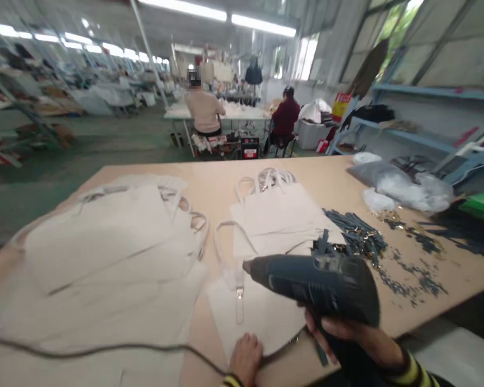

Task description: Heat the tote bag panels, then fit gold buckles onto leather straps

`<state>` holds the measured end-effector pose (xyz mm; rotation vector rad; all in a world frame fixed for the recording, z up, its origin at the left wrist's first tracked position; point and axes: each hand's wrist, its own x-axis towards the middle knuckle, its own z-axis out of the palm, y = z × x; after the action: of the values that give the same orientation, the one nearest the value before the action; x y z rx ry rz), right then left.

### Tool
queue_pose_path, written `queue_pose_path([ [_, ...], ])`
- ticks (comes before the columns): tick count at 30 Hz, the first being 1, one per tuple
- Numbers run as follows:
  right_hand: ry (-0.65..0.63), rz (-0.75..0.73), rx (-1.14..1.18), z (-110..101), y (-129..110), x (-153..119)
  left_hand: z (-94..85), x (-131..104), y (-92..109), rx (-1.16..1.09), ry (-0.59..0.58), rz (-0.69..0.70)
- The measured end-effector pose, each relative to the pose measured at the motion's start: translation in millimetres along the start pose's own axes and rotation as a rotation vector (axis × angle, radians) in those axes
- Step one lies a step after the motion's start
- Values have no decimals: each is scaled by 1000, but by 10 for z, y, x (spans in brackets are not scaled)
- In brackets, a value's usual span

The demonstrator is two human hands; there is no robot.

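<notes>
My right hand [320,333] is wrapped round the handle of a dark heat gun [322,282], whose tapered nozzle points left. Under the nozzle lies a cream fabric piece [272,317] with a strap [221,242] looping up from it. A small shiny metal clasp [239,293] sits on the strap end, above a stitched narrow outline. My left hand [247,355] rests on the lower left part of this fabric, fingers lying on it and holding nothing. The gun hides part of the fabric.
Cream fabric pieces with straps lie in a large pile [105,236] at left and a stack [278,209] behind. Dark strips with metal fittings [358,236] and plastic bags [411,185] are at right. A black cord [105,349] crosses the front. Two people sit beyond the table.
</notes>
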<state>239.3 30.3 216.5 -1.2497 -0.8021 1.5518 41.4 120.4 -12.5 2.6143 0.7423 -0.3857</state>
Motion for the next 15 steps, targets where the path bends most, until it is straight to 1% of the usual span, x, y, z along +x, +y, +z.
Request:
queue_pose_path([
  [2, -81, 51, 68, 72, 45, 149, 215, -242, 188, -92, -11, -51],
  [4, -144, 97, 87, 191, 52, 379, 327, -390, 262, -169, 11, -84],
  [6, -202, 137, 48, 337, 46, 624, 392, -491, 265, -253, 83, -102],
  [8, -237, 152, -7, 481, 52, 842, 439, -574, 238, -334, 202, -169],
  [10, -220, 157, -64, 598, 81, 1022, 468, -644, 191, -382, 304, -342],
  [11, -207, 160, -90, 644, 103, 1098, 471, -675, 158, -387, 326, -445],
  [13, -196, 174, -123, 705, 150, 1218, 446, -721, 81, -384, 324, -604],
  [15, -209, 189, -133, 723, 187, 1288, 392, -745, 1, -383, 291, -669],
])
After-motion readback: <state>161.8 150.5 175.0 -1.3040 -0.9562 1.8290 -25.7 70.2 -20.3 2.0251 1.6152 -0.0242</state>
